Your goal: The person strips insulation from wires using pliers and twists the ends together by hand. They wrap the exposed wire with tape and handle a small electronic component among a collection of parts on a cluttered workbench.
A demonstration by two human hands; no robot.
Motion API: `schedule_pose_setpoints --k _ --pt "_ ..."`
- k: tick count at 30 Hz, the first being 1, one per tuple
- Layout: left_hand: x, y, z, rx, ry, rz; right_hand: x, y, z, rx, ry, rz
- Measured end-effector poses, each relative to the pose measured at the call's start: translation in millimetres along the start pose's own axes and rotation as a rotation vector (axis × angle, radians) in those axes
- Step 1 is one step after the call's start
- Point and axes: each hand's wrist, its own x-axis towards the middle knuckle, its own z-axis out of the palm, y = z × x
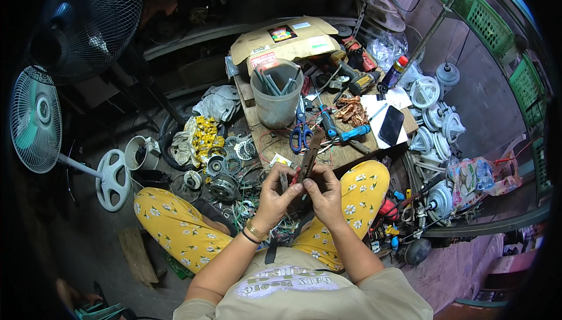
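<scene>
Both hands meet in front of my lap, over the near edge of a low wooden table [270, 146]. Between them is a long, narrow, dark brown rusty-looking piece [312, 153], tilted up and away; its kind is unclear. My left hand [276, 194] closes on its lower end, where a bit of red shows and a grey strip stands by the fingers. My right hand [325, 196] pinches the same piece from the other side, thumb on top. Just beyond lie blue-handled scissors [300, 131], a blue screwdriver [356, 133] and a bundle of copper wire [352, 111].
A grey bucket [273, 108] holding flat strips stands on the table before a cardboard box [319, 29]. Power drills [364, 83], a spray can [396, 72] and a phone [391, 125] lie to the right. Motor parts [223, 187] cover the floor at left, near a standing fan [42, 109].
</scene>
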Motion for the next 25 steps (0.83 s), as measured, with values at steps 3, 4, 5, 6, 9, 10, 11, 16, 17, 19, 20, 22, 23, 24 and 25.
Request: schedule_pose_setpoints --k 3,4,5,6,9,10,11,16,17,19,20,22,23,24,25 --pt "-5 1 2 -0.364 0.061 -0.351 2 8 -6 0.161 0.01 0.164" --pt "-5 2 5 -0.41 0.086 -0.378 3 16 -11 0.236 0.018 0.228" --pt "-5 5 10 -0.454 0.111 -0.407 4 27 -15 0.094 -0.058 0.211" --pt "-4 7 13 -0.497 0.14 -0.429 3 34 -16 0.083 -0.107 0.196" --pt "-6 -5 13 -0.455 0.199 -0.394 -4 47 -17 0.078 -0.254 0.174" --pt "-6 -8 13 -0.437 0.217 -0.382 -4 47 -18 0.008 -0.28 0.124" --pt "-7 -10 13 -0.477 0.22 -0.4 -3 45 -18 -0.063 -0.304 0.074" --pt "-3 -2 19 -0.507 0.138 -0.451 1 39 -23 -0.36 -0.264 -0.108" --pt "-2 3 24 -0.506 0.163 -0.437 -2 43 -24 -0.148 -0.183 0.072" --pt "3 9 26 -0.49 0.184 -0.364 -1 48 -35 -0.252 -0.182 0.071" --pt "7 10 23 -0.475 0.182 -0.314 -1 45 -42 -0.319 -0.211 0.156" --pt "17 22 21 -0.501 0.204 -0.29 3 56 -66 -0.278 -0.072 0.297" --pt "22 19 22 -0.489 0.229 -0.226 10 43 -79 -0.241 0.015 0.408" --pt "26 26 27 -0.475 0.257 -0.165 16 29 -93 -0.195 0.1 0.52" --pt "32 26 32 -0.478 0.235 -0.162 27 -4 -114 -0.273 0.117 0.513"
